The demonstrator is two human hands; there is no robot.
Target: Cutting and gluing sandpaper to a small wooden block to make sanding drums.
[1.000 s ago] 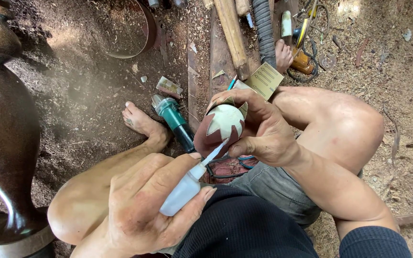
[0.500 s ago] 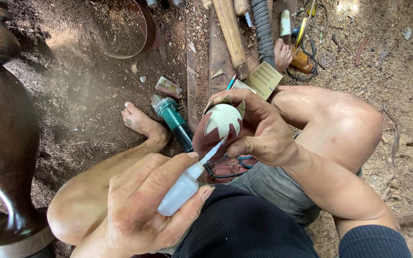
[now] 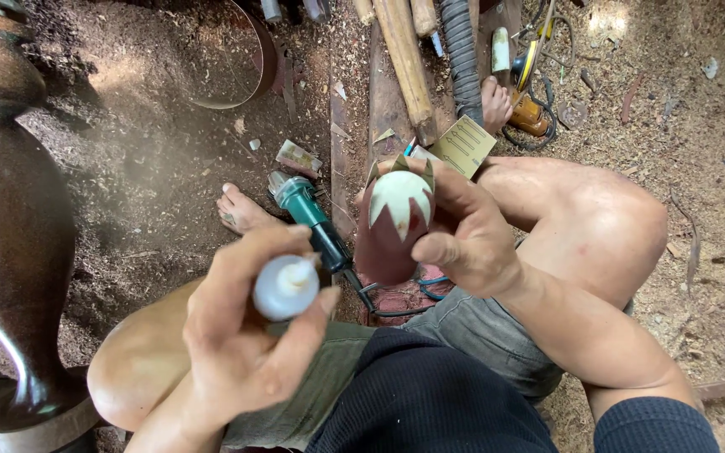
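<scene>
The left hand [image 3: 245,352] has pulled its small white squeeze bottle [image 3: 285,288] back from the work to lower centre, fingers closed round it. The right hand [image 3: 463,235] grips the dark red carved wooden egg with a pale star-cut top [image 3: 396,222] mid-frame, above the teal angle grinder [image 3: 308,214]. A tall glossy brown vase [image 3: 2,226] crowds the left edge; sawdust ground [image 3: 153,126] lies open at upper left.
</scene>
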